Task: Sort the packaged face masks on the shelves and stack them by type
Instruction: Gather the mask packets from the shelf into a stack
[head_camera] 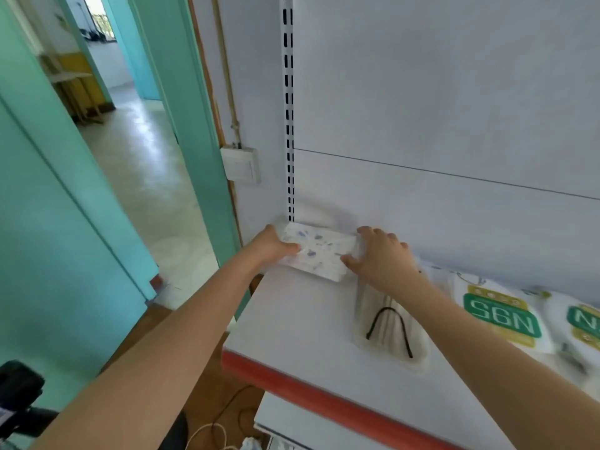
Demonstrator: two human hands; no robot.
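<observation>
A stack of white mask packs with blue-grey spots (pixel 319 251) lies in the back left corner of the white shelf (pixel 292 319). My left hand (pixel 276 246) grips its left end, thumb on top. My right hand (pixel 380 254) grips its right end, fingers curled over the far edge. A clear pack of masks with black ear loops (pixel 389 323) lies on the shelf under my right forearm. White packs printed N95 in green (pixel 500 315) lie further right, partly cut off by the frame edge.
The shelf has a red front edge (pixel 324 394) and a slotted upright (pixel 288 108) at its left. A lower shelf (pixel 292 420) shows beneath. A doorway with teal frames (pixel 194 125) opens to the left, and cables lie on the floor (pixel 220 427).
</observation>
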